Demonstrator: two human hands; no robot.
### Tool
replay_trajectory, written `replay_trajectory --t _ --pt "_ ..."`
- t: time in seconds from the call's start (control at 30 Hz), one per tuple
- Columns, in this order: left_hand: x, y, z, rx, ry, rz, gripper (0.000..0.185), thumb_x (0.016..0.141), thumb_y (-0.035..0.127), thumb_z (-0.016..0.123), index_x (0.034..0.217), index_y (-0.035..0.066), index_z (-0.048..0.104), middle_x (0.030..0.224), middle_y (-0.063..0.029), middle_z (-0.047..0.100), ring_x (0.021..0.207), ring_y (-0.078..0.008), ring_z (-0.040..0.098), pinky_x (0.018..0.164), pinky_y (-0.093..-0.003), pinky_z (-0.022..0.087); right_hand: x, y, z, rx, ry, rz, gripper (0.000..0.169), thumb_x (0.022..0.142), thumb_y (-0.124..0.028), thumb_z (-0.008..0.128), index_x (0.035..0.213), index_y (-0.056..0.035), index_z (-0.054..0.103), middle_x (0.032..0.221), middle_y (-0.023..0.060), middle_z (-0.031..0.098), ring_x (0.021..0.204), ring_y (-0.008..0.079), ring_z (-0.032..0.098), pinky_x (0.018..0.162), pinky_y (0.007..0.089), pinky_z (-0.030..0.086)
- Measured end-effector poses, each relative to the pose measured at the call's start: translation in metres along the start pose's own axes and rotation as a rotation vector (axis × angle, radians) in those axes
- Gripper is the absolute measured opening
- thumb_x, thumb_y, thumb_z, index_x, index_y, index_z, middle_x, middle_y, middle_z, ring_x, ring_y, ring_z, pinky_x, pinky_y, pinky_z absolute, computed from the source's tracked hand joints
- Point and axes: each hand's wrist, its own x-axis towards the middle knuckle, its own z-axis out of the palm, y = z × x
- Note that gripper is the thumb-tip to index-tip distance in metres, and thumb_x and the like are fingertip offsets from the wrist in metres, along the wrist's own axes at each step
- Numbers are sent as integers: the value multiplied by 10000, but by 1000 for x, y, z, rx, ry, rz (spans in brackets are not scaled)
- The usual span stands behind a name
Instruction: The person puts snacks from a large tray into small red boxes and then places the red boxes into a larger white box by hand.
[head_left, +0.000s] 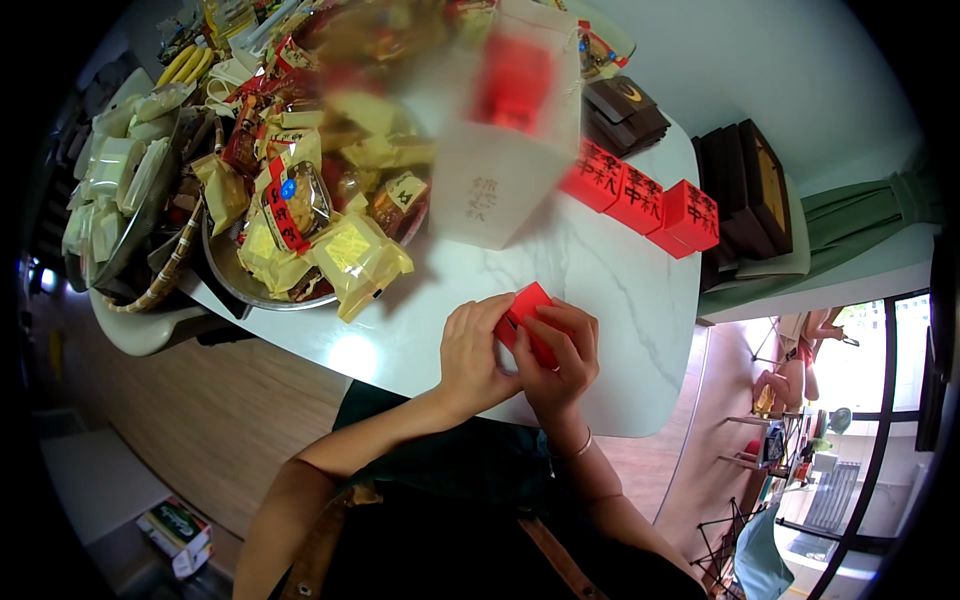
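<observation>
Above the front edge of the white marbled table (600, 352), my left hand (474, 349) and my right hand (561, 356) hold one small red paper box (532, 298) between them. The fingers of my left hand lie along one side of the box. My right fingers bend over its other side, and a dark gap shows on that side. My palms and fingers hide the lower part of the box. Beyond my hands stands a whitish translucent bag (480, 184) with writing on it. A blurred red box (514, 82) shows through its upper part.
Several red boxes (637, 199) with black writing line the table's right side, near dark brown folded boxes (624, 112). A metal bowl (225, 281) at left overflows with wrapped pastries (300, 202). Larger brown boxes (750, 195) rest on a chair. A person (806, 352) is at far right.
</observation>
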Motion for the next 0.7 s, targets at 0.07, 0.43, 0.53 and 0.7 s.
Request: replay_trajectory --t 0.07,0.43,0.53,0.7 --pt "1 1 0 2 1 -6 800 640 122 841 1341 45 463 1211 -164 628 1017 -363 617 921 -456 460 -1 1 0 20 0 -8 244 680 14 803 898 -72 736 1029 81 695 984 317 666 825 395 571" --pt "1 3 -7 50 -93 -13 731 628 154 794 1335 120 611 1297 -131 588 1054 -339 603 934 -447 465 -19 15 -16 -30 -210 -147 314 877 -105 678 1178 -20 707 1321 140 651 1247 356 594 1042 478 476" --pt "0 4 -8 53 -102 -6 729 622 155 786 1329 107 618 1307 -142 583 1063 -346 602 949 -452 466 -27 17 -20 -75 -272 -142 384 906 -138 643 1270 -17 665 1395 145 605 1318 363 541 1110 507 414" --pt "-1 3 -10 62 -133 5 736 648 194 800 1347 74 604 1326 -159 574 1100 -350 599 989 -470 458 -25 12 -27 -151 -358 -139 412 867 -134 694 1260 -14 670 1415 132 590 1357 368 503 1127 515 397"
